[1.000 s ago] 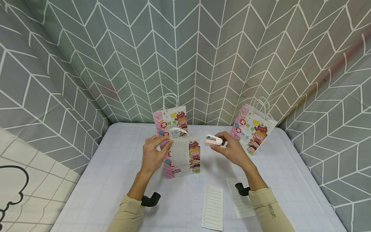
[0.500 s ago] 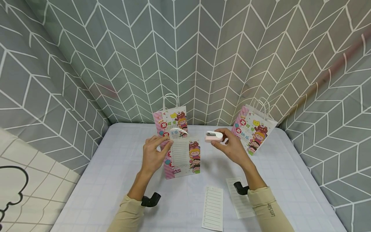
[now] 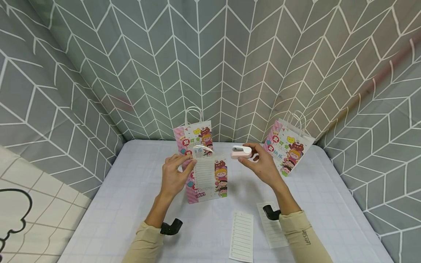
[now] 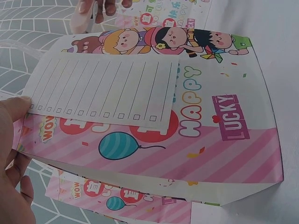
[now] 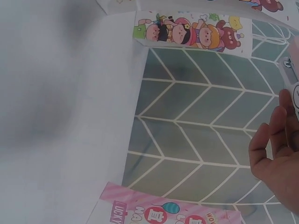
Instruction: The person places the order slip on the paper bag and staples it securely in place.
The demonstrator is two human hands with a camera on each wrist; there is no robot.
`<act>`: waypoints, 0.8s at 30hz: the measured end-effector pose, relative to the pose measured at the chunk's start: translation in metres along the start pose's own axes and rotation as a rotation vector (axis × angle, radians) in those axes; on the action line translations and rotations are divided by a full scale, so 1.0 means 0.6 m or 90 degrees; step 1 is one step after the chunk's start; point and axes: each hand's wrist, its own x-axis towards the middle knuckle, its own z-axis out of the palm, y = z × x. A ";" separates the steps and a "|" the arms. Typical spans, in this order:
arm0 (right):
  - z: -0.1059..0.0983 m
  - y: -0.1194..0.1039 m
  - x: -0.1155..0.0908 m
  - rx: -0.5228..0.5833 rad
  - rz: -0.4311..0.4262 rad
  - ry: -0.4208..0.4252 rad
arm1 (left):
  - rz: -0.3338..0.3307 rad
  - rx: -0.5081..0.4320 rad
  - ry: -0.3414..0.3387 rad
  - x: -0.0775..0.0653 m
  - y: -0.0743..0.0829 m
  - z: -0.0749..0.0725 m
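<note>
My left hand (image 3: 173, 175) pinches a lined checklist slip (image 3: 204, 173) against the top edge of a printed paper gift bag (image 3: 221, 180) in the head view. From the left wrist view, the thumb lies on the slip (image 4: 103, 88) and the other fingers are behind the bag's edge. The slip hangs over the bag's front, covering part of its cartoon print. To the right of this bag, above the table, my right hand (image 3: 261, 166) holds a small pink-and-white stapler (image 3: 241, 152) between thumb and fingers. Only part of the stapler (image 5: 294, 70) shows in the right wrist view.
Directly behind the front bag stands a matching gift bag (image 3: 194, 131) with white handles. Another gift bag (image 3: 289, 146) stands tilted at the back right. Two lined slips lie near me, one checklist slip (image 3: 241, 237) and another slip (image 3: 271, 224) partly under my right forearm.
My right hand has raised the stapler slightly and turned it, so more of its pink side shows. The left hand, slip and front bag stay practically still.
</note>
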 end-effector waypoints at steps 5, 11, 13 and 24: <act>0.004 -0.005 0.004 0.032 -0.002 0.010 | -0.003 0.001 0.000 -0.001 -0.002 0.001; 0.004 -0.039 0.005 0.050 -0.013 0.022 | 0.002 -0.003 0.003 0.000 -0.002 0.000; 0.002 -0.058 0.003 0.055 -0.018 0.021 | 0.005 -0.004 0.006 0.000 -0.002 0.000; -0.005 -0.098 0.005 0.065 -0.020 0.001 | 0.024 -0.012 0.006 0.000 -0.003 0.008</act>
